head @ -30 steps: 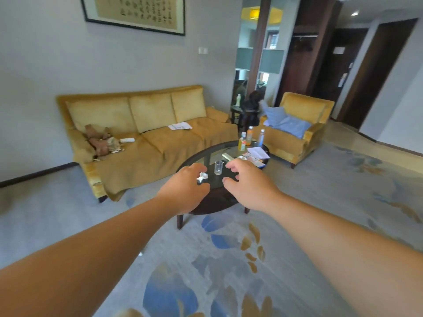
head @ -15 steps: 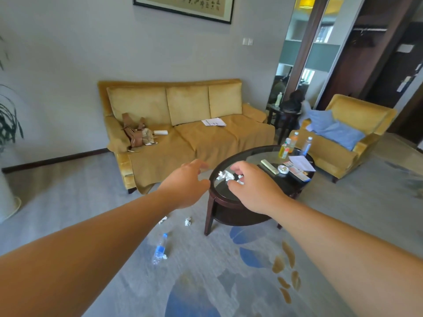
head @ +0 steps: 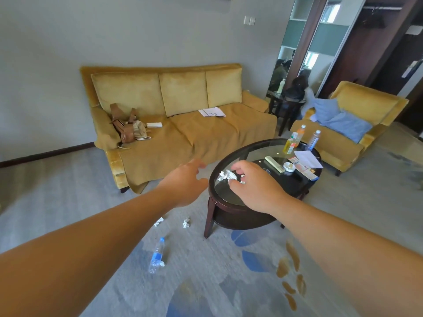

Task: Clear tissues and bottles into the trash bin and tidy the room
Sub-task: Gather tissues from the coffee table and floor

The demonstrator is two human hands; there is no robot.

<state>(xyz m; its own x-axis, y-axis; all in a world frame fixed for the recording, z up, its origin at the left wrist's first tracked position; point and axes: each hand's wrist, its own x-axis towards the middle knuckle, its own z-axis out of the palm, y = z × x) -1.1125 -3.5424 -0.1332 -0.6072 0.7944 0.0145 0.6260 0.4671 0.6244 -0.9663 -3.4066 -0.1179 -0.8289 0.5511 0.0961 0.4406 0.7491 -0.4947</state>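
Glass table point(head: 225, 206) rim; right hand point(head: 258, 191) pinches tissue point(head: 225, 175) above

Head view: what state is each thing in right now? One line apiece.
Left hand, open, holding nothing.
Right hand, fingers curled round the table tissue.
Table tissue, crumpled, on the glass table.
Floor bottle, lying on its side on the carpet.
Floor tissues, two, crumpled, on the carpet.
Table bottles, three, upright.
Bag, slumped on the sofa.

Glossy glass-top table point(head: 231, 197), crumpled paper tissue point(head: 225, 175)
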